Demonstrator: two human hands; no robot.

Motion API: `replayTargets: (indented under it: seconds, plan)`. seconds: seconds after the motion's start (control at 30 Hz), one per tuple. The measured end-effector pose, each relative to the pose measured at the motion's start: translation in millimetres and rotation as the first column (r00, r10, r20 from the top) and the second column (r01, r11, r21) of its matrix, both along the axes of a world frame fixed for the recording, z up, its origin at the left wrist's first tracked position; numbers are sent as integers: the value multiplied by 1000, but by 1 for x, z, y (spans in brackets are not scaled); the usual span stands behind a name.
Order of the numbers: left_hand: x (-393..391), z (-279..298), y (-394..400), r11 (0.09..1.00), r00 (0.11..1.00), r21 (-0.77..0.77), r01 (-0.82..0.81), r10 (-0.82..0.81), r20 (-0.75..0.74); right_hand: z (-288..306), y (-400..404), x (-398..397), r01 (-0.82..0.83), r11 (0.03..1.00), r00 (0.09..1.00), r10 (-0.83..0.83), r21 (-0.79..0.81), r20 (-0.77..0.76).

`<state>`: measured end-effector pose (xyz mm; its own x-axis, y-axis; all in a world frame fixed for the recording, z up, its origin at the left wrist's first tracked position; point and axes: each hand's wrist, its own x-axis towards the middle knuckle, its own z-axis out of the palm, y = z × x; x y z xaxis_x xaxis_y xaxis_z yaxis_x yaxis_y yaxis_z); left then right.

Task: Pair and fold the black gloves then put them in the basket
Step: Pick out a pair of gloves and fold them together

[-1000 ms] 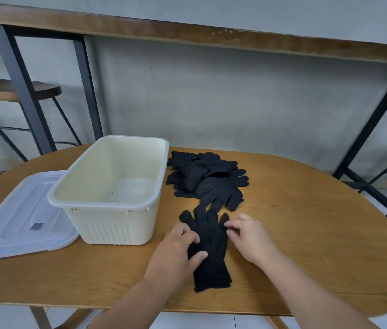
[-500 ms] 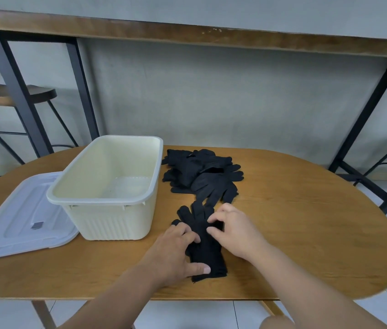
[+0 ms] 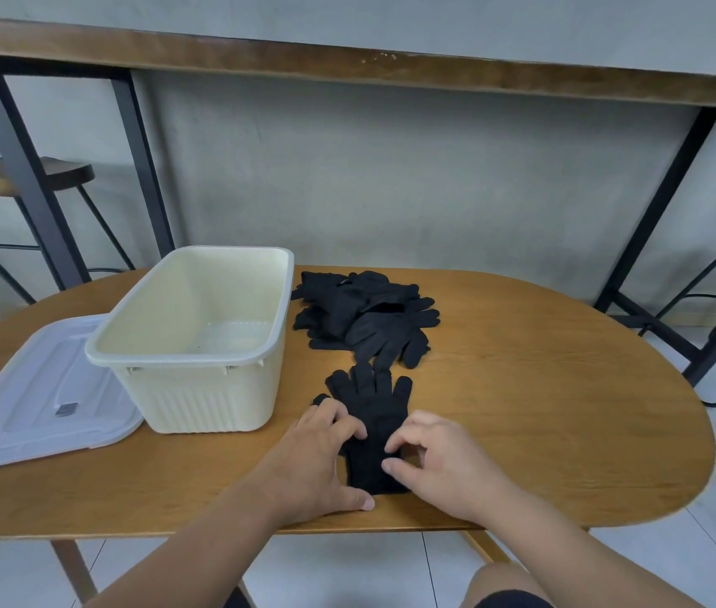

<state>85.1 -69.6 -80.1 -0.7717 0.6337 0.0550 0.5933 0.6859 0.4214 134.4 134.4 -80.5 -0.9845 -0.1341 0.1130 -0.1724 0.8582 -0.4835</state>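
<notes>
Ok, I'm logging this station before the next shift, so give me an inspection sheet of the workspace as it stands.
Surface: oval wooden table, top bare on its right side.
Job's things: flat black gloves lie near the front edge, fingers pointing away; glove pile behind them; cream basket on the left holds no gloves.
Clutter: translucent lid lies flat left of the basket.
Grippers: left hand rests on the flat gloves' left edge; right hand has curled fingertips on their cuff end.
Cables: nothing seen.
Surroundings: high counter on black legs, stools at both sides, grey wall, tiled floor.
</notes>
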Motion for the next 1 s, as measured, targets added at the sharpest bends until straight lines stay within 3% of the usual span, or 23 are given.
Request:
replayTargets:
  seconds: [0.1,0.2,0.33,0.43,0.63,0.77,0.93,1.0]
  plan:
    - [3,0,-2,1000,998,8,-7,6,68,1,-3,9,-77,996,996,75,50,53]
    - [7,0,-1,999,995,12,-39,38,89,1,-9,13,-86,990,996,85,111,13]
    - [9,0,1,998,993,16,-60,58,107,2,-14,12,-48,998,998,49,42,-33]
    - [9,0,0,998,992,25,-54,51,114,0,-15,13,-86,993,996,87,82,-14]
    - [11,0,-2,1000,1000,-19,25,-25,2,4,-12,15,-118,983,991,106,139,86]
    - [14,-1,3,999,993,-22,45,-48,-109,7,-15,15,-139,958,990,139,253,16]
    - [13,-4,5,995,998,98,-14,20,-62,6,-17,15,-129,945,987,152,302,-56]
    - [15,-4,2,994,999,105,4,1,-45,7,-16,13,-77,974,994,92,215,-60]
